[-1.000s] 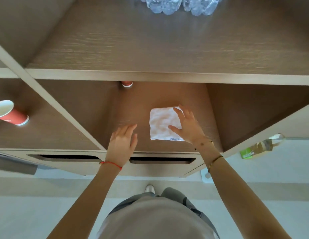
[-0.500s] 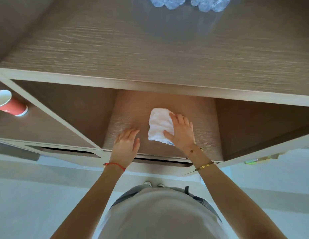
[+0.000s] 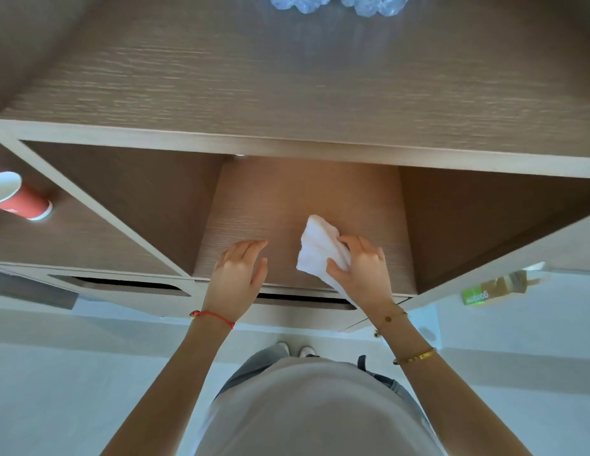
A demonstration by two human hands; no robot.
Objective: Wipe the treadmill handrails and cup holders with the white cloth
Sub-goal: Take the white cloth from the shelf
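Observation:
A white cloth (image 3: 315, 250) is bunched up in the middle compartment of a brown wooden shelf unit (image 3: 287, 205). My right hand (image 3: 362, 273) grips the cloth, with fingers and thumb curled round its near side, lifting it off the shelf floor. My left hand (image 3: 239, 274) hovers open beside it at the compartment's front edge, fingers spread, holding nothing. No treadmill, handrail or cup holder is in view.
A red paper cup (image 3: 18, 197) stands in the left compartment. Clear plastic bottles (image 3: 336, 3) sit at the back of the top surface. A green-labelled bottle (image 3: 494, 287) shows at the right. Two handle slots (image 3: 122, 284) run below the shelf.
The flat cloth has been gathered up by my right hand and pulled toward the front edge. My left hand stayed open beside it.

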